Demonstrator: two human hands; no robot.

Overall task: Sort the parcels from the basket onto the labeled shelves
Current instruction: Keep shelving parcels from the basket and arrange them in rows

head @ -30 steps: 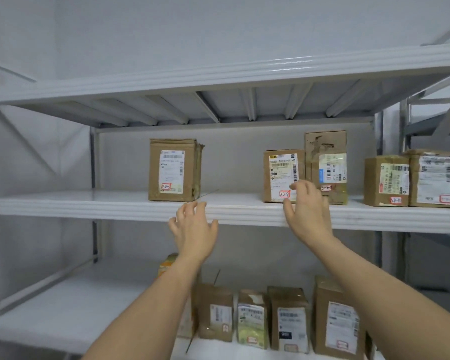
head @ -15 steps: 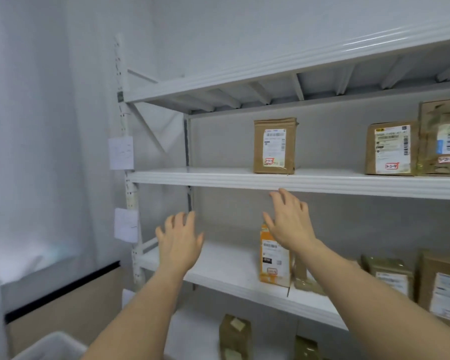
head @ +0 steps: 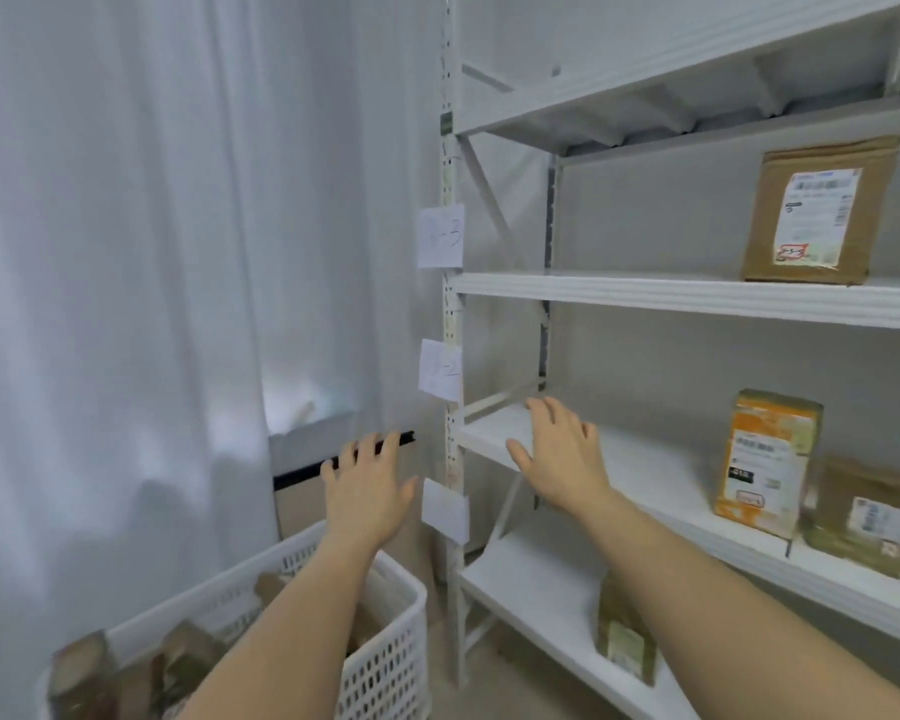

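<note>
Both hands are held out in the air and hold nothing. The left hand (head: 367, 491) has its fingers wide over the white basket (head: 385, 662), where brown parcels (head: 188, 657) lie. The right hand (head: 562, 459) is spread near the left end of the middle shelf (head: 645, 480), with an orange parcel (head: 765, 459) further right.

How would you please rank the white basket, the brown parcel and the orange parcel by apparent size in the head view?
1. White basket, though nearness to the camera inflates it.
2. Brown parcel.
3. Orange parcel.
</note>
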